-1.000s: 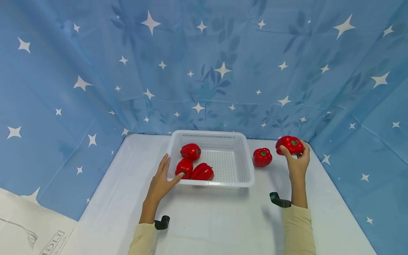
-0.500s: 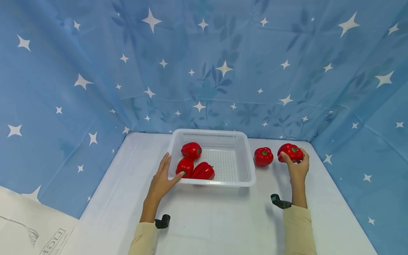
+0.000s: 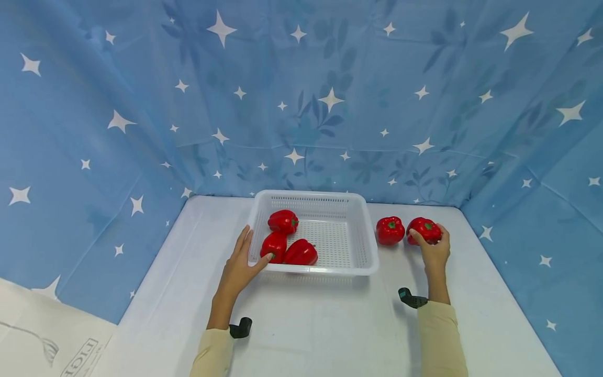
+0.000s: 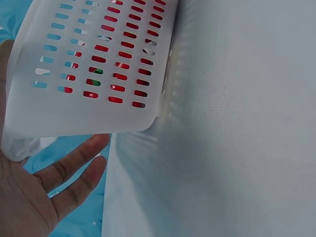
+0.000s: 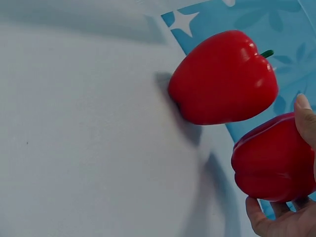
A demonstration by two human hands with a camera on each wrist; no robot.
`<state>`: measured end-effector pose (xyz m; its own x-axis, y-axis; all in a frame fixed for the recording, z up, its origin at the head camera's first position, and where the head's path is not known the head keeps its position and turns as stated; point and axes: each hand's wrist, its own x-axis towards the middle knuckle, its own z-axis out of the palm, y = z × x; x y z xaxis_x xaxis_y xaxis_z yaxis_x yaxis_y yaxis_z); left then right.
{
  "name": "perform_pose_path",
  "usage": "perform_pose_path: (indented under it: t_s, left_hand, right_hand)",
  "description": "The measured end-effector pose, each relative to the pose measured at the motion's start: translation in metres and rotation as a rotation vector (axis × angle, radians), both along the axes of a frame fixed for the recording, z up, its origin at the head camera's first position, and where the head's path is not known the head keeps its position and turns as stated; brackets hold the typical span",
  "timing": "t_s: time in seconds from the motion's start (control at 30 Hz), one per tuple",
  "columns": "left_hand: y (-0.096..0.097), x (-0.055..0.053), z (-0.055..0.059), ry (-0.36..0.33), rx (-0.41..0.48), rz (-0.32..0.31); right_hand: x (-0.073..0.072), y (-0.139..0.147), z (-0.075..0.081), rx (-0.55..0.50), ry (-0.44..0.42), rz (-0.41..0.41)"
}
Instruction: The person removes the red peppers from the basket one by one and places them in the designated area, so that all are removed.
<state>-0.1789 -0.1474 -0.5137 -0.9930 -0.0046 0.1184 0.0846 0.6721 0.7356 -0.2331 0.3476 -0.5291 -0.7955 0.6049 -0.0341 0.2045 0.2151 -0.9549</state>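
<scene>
Right hand clamped on a red pepper, beyond the basket's right side

Right hand [image 3: 434, 254]: thumb and fingers gripping the held pepper [image 3: 419, 231]; whether it touches the surface [image 3: 311, 324], cannot tell; loose pepper [image 3: 390, 231] just beside it, toward the basket [image 3: 311, 270]; left hand [image 3: 239, 271]: fingers apart, straight, against basket's near-left corner, thumb over near rim; three more peppers [image 3: 283, 222] inside, left half; blue star-printed curtain [image 3: 301, 104] behind.
</scene>
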Motion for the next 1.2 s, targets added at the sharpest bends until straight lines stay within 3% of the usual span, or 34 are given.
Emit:
perform_pose_path:
  t_s: [0.47,1.2]
  left_hand:
    - [0.0,0.0,-0.004,-0.002,0.001,-0.002]
    - [0.001,0.0,0.0,0.014,-0.013,-0.006]
  right_hand:
    - [0.0,-0.001,-0.012,0.048,0.022,0.044]
    - [0.001,0.0,-0.015,0.081,-0.04,0.096]
